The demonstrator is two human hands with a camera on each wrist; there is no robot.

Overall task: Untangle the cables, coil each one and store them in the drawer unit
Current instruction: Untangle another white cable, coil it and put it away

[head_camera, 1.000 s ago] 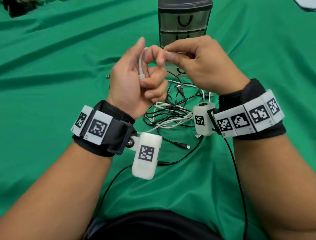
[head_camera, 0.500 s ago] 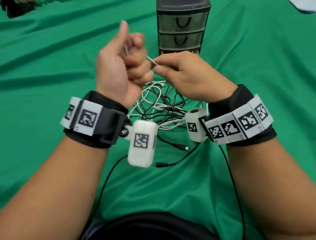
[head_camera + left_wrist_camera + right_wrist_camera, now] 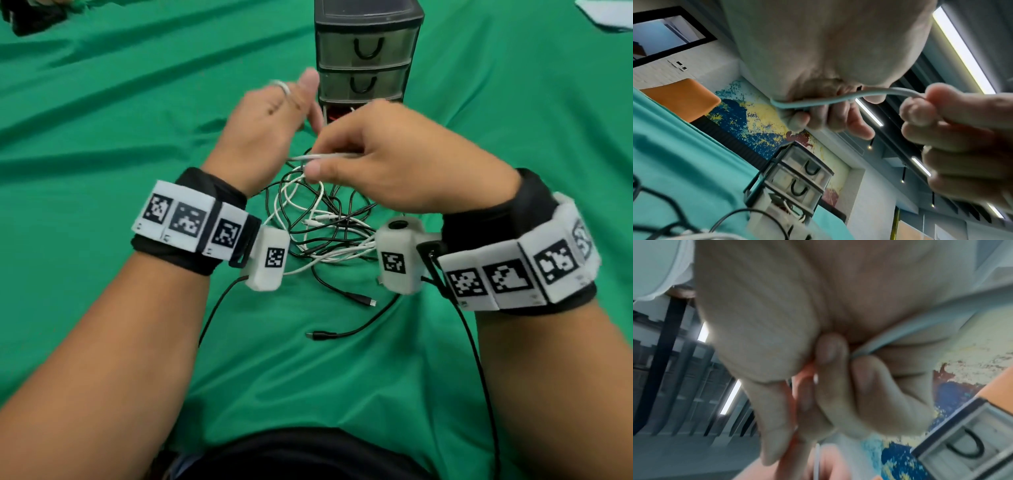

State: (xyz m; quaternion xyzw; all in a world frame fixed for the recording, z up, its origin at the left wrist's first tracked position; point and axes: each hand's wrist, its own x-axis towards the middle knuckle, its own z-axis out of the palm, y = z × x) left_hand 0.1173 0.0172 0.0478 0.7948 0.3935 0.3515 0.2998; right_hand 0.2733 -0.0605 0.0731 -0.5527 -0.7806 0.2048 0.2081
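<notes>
— What am I seeing from here?

— I'm watching both hands working above the tangle; the left hand is curling its fingers round a white cable, and the right hand is pinching the same cable at its 9 o'clock side.

— And the drawer unit?

— It's standing at 12 o'clock, just beyond the hands; green cloth is lying open out to 9 and 3 o'clock; black plug ends are trailing toward 6 o'clock.

Green cloth covers tabletop. Paint-splattered wall panel beyond it; orange chair left of panel, ceiling strip lights above.
</notes>
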